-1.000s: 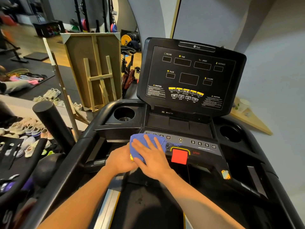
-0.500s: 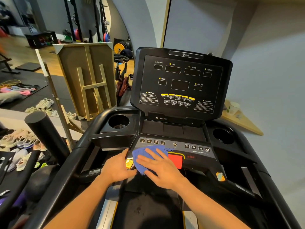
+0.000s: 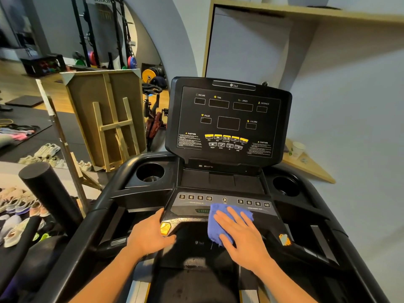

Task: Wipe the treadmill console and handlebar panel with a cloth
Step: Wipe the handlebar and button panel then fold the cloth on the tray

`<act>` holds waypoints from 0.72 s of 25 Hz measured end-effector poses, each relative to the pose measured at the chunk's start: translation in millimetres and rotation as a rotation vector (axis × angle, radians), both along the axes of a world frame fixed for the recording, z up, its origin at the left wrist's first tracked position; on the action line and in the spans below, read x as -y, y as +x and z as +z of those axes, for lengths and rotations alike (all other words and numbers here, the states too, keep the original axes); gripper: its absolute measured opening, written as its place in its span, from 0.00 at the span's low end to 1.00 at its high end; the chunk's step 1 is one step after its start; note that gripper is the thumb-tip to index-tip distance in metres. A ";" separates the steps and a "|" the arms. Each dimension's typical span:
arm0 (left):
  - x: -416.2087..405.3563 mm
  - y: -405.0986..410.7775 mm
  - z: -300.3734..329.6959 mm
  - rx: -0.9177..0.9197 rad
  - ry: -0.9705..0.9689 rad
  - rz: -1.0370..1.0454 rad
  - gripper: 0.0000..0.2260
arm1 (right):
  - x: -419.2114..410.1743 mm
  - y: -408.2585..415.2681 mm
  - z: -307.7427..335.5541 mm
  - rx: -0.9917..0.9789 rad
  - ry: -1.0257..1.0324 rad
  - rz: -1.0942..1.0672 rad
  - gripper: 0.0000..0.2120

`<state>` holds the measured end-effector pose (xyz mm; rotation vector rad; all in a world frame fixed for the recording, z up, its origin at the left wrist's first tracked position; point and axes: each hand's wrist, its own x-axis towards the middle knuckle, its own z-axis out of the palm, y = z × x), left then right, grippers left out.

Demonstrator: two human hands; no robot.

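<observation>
The black treadmill console point(image 3: 227, 121) stands upright ahead with dark displays and yellow buttons. Below it the grey button panel point(image 3: 196, 199) carries number keys. My right hand point(image 3: 238, 232) lies flat, fingers spread, pressing a blue cloth point(image 3: 215, 224) onto the panel's lower middle, covering the red stop button. My left hand point(image 3: 150, 234) rests on the panel's left front edge beside a yellow grip sensor point(image 3: 165, 228), holding no cloth. Wet streaks show on the panel left of the cloth.
Cup holders sit at the left point(image 3: 150, 172) and right point(image 3: 285, 185) of the console. A black foam roller point(image 3: 48, 193) and rows of shoes point(image 3: 15, 215) are at the left. A wooden board point(image 3: 105, 114) leans behind. A paper cup point(image 3: 297, 149) stands on a shelf at the right.
My right hand slid the blue cloth rightward along the panel, from its left part over the red stop button. The left hand stayed at the left edge. The view tilted up.
</observation>
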<state>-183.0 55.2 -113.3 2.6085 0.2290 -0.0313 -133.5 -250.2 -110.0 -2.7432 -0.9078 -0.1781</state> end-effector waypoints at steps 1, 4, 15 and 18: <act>0.6 -0.7 2.0 0.004 0.001 0.003 0.40 | 7.0 -0.3 -0.8 -0.001 -0.004 -0.044 0.25; 0.9 -3.1 4.7 -0.006 0.002 0.024 0.42 | 20.5 1.6 -4.1 -0.021 -0.045 -0.175 0.32; 1.6 -4.0 12.1 0.006 -0.060 0.016 0.40 | -25.5 29.8 9.0 -0.064 -0.027 -0.275 0.40; 2.1 -4.2 16.4 -0.016 -0.059 0.017 0.42 | -30.6 27.8 20.3 -0.115 -0.025 -0.199 0.36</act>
